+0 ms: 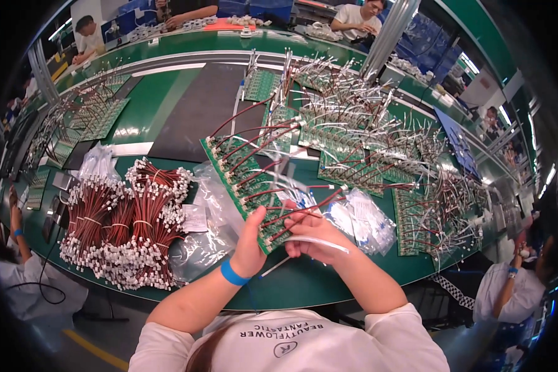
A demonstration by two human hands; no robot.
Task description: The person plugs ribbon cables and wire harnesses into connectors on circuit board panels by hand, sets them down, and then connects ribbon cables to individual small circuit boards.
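Observation:
A long green circuit board point(235, 173) is tilted up over the table, with red-and-black and white cables standing off its row of connectors. My left hand point(251, 245), a blue band on its wrist, grips the board's near end, thumb on top. At that same end, my right hand point(319, 239) has its fingers curled in a pinch. From the pinch a white cable point(322, 242) arcs over the hand; the exact fingertip contact is partly hidden. Below the board lies a clear plastic bag point(208, 245).
Bundles of red-and-black cables with white plugs point(127, 223) lie at left. Bagged white cables point(363, 220) sit right of my hands. Many wired boards point(353, 149) crowd the right; others point(99, 118) are far left. A dark mat point(195, 115) lies beyond. People work around the tables.

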